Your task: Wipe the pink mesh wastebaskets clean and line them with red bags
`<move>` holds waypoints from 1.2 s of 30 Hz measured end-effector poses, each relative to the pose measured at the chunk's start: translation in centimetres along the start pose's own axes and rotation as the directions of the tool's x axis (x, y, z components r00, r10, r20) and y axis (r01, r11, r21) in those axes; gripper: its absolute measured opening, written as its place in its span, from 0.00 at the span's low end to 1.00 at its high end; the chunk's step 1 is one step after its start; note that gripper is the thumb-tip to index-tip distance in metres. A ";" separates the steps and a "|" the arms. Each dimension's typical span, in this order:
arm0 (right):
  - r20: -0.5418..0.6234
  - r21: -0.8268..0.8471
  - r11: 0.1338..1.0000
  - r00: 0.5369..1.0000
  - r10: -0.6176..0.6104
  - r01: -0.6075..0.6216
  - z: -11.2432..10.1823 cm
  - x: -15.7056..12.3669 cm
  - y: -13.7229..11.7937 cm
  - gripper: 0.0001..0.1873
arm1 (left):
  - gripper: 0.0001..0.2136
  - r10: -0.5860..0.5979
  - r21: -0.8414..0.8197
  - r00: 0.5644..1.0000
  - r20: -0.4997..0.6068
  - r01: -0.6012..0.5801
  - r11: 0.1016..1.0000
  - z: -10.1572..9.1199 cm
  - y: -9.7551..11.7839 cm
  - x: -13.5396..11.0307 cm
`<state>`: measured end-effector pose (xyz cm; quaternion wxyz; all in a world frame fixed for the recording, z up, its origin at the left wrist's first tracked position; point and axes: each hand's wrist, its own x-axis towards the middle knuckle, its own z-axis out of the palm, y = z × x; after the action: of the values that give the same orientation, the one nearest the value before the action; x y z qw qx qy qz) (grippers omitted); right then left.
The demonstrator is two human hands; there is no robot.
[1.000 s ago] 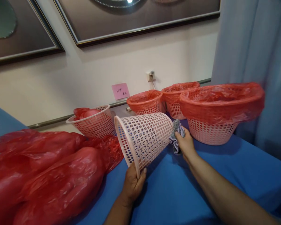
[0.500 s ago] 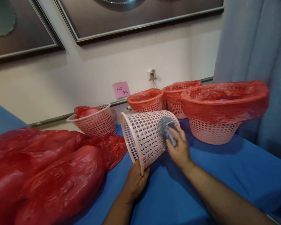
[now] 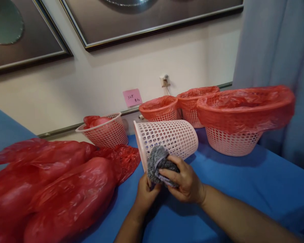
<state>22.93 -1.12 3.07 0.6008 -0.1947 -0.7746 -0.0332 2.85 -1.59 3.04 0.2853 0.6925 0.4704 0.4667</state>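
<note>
A pink perforated plastic basket (image 3: 172,136) lies on its side on the blue table (image 3: 243,182), open mouth facing left. My left hand (image 3: 144,195) grips its rim from below. My right hand (image 3: 183,180) is closed on a bunched grey cloth (image 3: 158,163) and presses it against the basket's side near the rim, just above my left hand.
A heap of red plastic bags (image 3: 53,189) covers the table's left side. Behind stand a pink basket with a bag stuffed inside (image 3: 103,130) and three baskets lined with red bags (image 3: 243,114), (image 3: 159,109), (image 3: 195,101). A wall with a pink note (image 3: 132,97) is close behind.
My right hand has drawn the grey cloth along the basket's side, from its base at the right toward the rim near my left hand. The basket has tilted slightly.
</note>
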 end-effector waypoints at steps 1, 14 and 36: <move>0.028 0.004 1.000 0.999 -0.017 0.017 0.2 -0.1 0.1 0.31 | 0.19 0.005 -0.044 0.999 -0.033 -0.007 0.999 0.0 -0.1 -0.1; -0.429 0.143 0.557 0.456 0.780 -0.818 -0.5 -1.3 9.8 0.27 | 0.22 0.049 0.075 0.999 -0.007 -0.048 0.996 -0.8 -1.6 0.1; -0.330 -0.003 0.755 0.714 0.618 -0.655 -0.9 -1.0 8.4 0.25 | 0.20 0.161 0.249 0.969 0.187 -0.206 0.946 -1.0 -2.0 0.3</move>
<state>26.88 6.13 0.86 0.6757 -0.4776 -0.5527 0.0994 1.17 -0.54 1.90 0.1823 0.8014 0.4372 0.3652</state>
